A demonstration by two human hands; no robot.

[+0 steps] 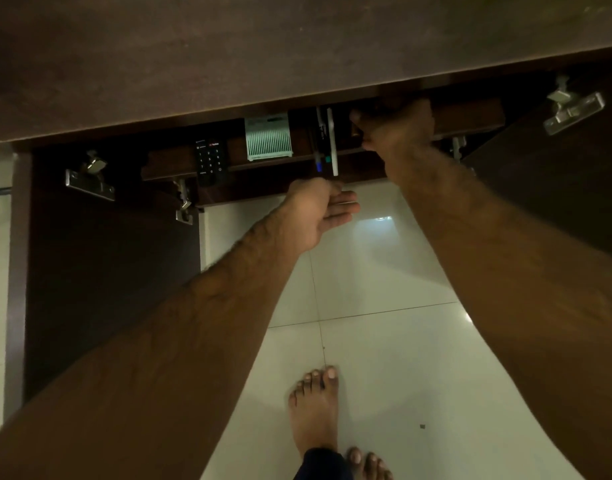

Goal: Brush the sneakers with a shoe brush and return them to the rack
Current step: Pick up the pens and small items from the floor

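right grip (394,128) reaching into drawer (470,116) | sneakers, brush unseen | left hand (315,211) loose

looks like a home, dark wood cabinet (228,57) with doors open, TV remote (210,161) in drawer, glossy tiles (384,341), bare feet (315,407)

Head view, single camera: worn on the person's head, aimed steeply down and forward over a dark wooden cabinet top (228,46), close above both forearms, taking in an open drawer (263,168), tiled floor (384,341) and bare feet.
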